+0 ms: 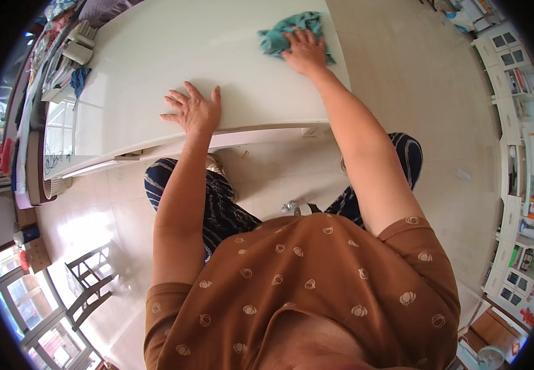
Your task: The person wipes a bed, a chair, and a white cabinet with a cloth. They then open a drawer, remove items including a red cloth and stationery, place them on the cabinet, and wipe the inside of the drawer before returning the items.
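Observation:
A crumpled teal cloth (276, 40) lies on the glossy white tabletop (156, 51), near its right edge. My right hand (307, 53) presses down on this cloth, its spread fingers over the fabric; the palm side is hidden. Nearer to me, my left hand (196, 108) rests on the bare tabletop with fingers apart and nothing held. It is close to the table's front edge, to the left of the cloth.
At the table's left end stand a white container (77, 52), books or papers (58, 76) and a dark blue cloth (80, 81). A woven basket (57, 187) sits below. A dark chair (88, 284) is behind me on the left; white cabinets (507, 120) line the right wall.

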Tool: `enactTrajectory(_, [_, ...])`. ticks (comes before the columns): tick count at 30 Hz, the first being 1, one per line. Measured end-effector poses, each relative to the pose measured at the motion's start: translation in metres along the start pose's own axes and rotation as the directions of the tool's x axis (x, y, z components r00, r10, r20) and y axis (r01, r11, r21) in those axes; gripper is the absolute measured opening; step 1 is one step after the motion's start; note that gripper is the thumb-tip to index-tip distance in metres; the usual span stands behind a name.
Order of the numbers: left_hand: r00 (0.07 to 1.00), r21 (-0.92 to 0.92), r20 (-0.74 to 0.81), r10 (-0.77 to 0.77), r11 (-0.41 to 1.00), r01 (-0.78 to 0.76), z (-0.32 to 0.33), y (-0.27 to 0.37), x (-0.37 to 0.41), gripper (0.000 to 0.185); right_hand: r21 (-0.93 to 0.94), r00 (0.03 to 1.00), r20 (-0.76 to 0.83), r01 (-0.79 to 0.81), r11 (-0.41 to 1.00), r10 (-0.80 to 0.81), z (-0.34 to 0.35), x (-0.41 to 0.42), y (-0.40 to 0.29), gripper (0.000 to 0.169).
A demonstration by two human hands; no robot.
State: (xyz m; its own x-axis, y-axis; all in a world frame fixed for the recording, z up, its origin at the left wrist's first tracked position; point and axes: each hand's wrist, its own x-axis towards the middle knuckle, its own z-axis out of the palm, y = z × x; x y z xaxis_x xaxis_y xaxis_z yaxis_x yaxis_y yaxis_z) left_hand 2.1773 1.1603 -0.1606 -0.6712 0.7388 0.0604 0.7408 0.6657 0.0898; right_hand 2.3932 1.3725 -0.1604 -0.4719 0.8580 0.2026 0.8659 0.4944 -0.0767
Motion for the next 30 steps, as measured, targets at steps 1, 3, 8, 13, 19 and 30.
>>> enactTrajectory(1, [1.000,0.003,-0.009,-0.006,1.000,0.006,0.000,0.001,0.000,0.091,0.001,0.996,0.022,0.091,0.996,-0.091,-0.001,-0.008,-0.007,0.059])
enactTrajectory(3, [1.000,0.017,0.003,-0.014,1.000,0.014,-0.001,0.001,-0.001,0.091,0.027,0.974,0.052,0.217,0.976,-0.219,-0.008,-0.030,-0.021,0.062])
enactTrajectory(8, [1.000,0.020,0.006,-0.017,1.000,0.017,0.000,0.004,0.002,0.090,0.231,0.893,0.052,0.425,0.875,-0.447,-0.028,-0.093,-0.030,0.059])
enactTrajectory(13, [1.000,0.029,-0.025,-0.013,0.999,0.014,0.011,0.007,-0.004,0.085,0.337,0.835,0.060,0.500,0.798,-0.548,-0.076,-0.142,-0.020,0.060])
enactTrajectory(19, [0.999,0.022,-0.038,-0.005,1.000,0.006,0.000,0.059,-0.050,0.082,0.311,0.874,-0.063,0.477,0.822,-0.483,-0.058,-0.124,0.011,0.052])
enactTrajectory(30, [0.994,-0.108,-0.031,0.107,0.988,-0.110,-0.017,0.100,-0.099,0.067,0.099,0.985,0.065,0.153,0.983,-0.159,-0.027,-0.008,0.044,0.067])
